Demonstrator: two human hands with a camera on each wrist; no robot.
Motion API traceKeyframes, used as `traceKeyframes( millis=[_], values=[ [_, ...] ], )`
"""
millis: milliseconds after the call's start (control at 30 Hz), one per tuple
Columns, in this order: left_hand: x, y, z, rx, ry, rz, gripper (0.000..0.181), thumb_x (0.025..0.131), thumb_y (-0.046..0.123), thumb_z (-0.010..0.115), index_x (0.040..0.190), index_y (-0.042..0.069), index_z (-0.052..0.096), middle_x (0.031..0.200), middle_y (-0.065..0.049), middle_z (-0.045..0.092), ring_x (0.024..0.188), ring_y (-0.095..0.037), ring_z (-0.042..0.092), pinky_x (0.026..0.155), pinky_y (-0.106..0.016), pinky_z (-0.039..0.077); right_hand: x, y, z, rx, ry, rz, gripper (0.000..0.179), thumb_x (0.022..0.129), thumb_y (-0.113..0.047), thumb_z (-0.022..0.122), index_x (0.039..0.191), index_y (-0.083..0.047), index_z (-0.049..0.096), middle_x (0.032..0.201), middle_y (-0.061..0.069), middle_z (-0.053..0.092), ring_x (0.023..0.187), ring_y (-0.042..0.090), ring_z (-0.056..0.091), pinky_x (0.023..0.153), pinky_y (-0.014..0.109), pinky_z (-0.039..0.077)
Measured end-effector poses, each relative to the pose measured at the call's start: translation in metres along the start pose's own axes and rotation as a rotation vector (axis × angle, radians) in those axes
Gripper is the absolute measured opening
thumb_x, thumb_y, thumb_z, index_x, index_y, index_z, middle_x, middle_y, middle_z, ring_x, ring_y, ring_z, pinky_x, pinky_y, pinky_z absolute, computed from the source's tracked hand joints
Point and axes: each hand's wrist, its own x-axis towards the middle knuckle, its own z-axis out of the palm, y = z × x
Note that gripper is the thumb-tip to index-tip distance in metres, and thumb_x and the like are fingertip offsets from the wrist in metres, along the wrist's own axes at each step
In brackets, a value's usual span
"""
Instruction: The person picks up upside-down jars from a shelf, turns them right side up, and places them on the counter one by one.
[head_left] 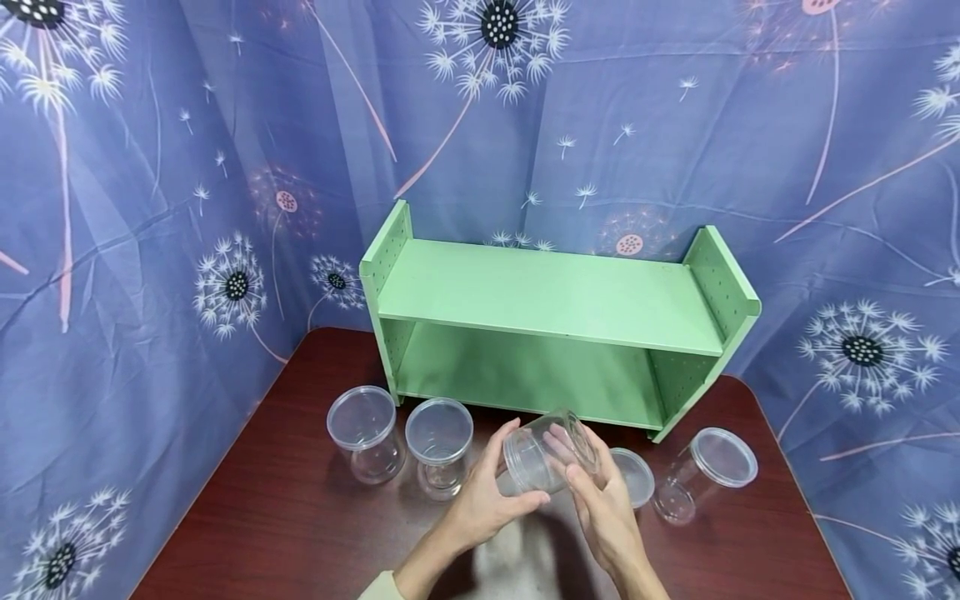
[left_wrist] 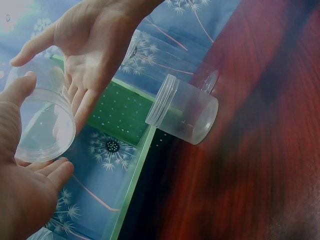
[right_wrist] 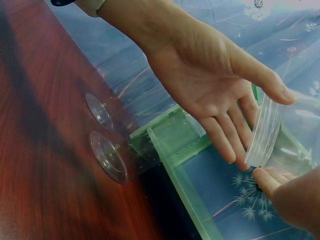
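Observation:
Both hands hold a clear plastic jar (head_left: 551, 450), tilted on its side above the table in front of the shelf. My left hand (head_left: 483, 502) grips its ribbed, cloudy end, with the thumb along the near side; the ribbed ring (right_wrist: 265, 131) shows between the hands in the right wrist view. Around the other end is my right hand (head_left: 604, 500), fingers behind and thumb in front. In the left wrist view the left hand (left_wrist: 27, 182) is at lower left and the right hand (left_wrist: 97, 52) reaches in from the top.
A green two-tier shelf (head_left: 547, 292) stands at the back of the dark red table (head_left: 247, 517). Two lidded clear jars (head_left: 362, 421) (head_left: 439, 433) are left of the hands. Right of them are another clear jar (head_left: 693, 483) and a round translucent lid (head_left: 633, 477). Patterned blue cloth (head_left: 150, 250) hangs behind.

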Motion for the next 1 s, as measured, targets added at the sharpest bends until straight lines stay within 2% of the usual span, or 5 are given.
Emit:
traceKeyframes(
  millis=[133, 300, 533, 767, 1000],
  values=[
    [0.001, 0.001, -0.002, -0.075, -0.001, 0.030, 0.098, 0.082, 0.014, 0.086, 0.161, 0.007, 0.028, 0.156, -0.021, 0.041, 0.136, -0.037, 0.051, 0.112, -0.043, 0.044, 0.000, -0.001, 0.000, -0.001, -0.022, 0.000, 0.055, 0.104, 0.006, 0.047, 0.154, 0.007, 0.025, 0.154, 0.028, 0.044, 0.140, 0.029, 0.050, 0.115, 0.038, 0.039],
    [0.003, 0.006, -0.008, -0.095, 0.011, 0.054, 0.099, 0.082, 0.008, 0.086, 0.161, 0.005, 0.026, 0.155, -0.022, 0.040, 0.137, -0.037, 0.049, 0.116, -0.042, 0.039, 0.004, -0.006, -0.003, -0.029, -0.020, -0.007, 0.064, 0.101, 0.011, 0.043, 0.154, 0.018, 0.009, 0.153, 0.014, 0.049, 0.139, 0.021, 0.051, 0.115, 0.034, 0.040],
    [0.003, 0.017, -0.017, -0.010, 0.023, 0.011, 0.103, 0.080, 0.016, 0.088, 0.163, 0.014, 0.027, 0.155, -0.018, 0.042, 0.135, -0.034, 0.052, 0.114, -0.038, 0.041, 0.013, -0.030, -0.016, -0.145, 0.036, -0.038, 0.053, 0.101, 0.013, 0.044, 0.151, 0.000, 0.035, 0.148, 0.016, 0.054, 0.134, 0.024, 0.056, 0.110, 0.035, 0.046],
    [0.004, 0.023, -0.030, 0.038, 0.012, 0.011, 0.104, 0.081, 0.018, 0.088, 0.164, 0.015, 0.025, 0.158, -0.016, 0.040, 0.138, -0.031, 0.049, 0.115, -0.037, 0.040, 0.027, -0.059, -0.032, -0.196, -0.013, -0.167, 0.053, 0.101, 0.018, 0.039, 0.153, 0.009, 0.034, 0.147, 0.020, 0.054, 0.134, 0.028, 0.055, 0.109, 0.035, 0.047],
    [0.007, 0.027, -0.044, 0.091, 0.013, 0.056, 0.102, 0.083, 0.018, 0.087, 0.164, 0.010, 0.025, 0.156, -0.020, 0.041, 0.134, -0.033, 0.051, 0.112, -0.036, 0.044, 0.038, -0.100, -0.042, -0.424, 0.055, -0.166, 0.055, 0.102, 0.016, 0.044, 0.155, 0.004, 0.036, 0.147, 0.012, 0.057, 0.126, 0.017, 0.062, 0.106, 0.025, 0.048]
  ],
)
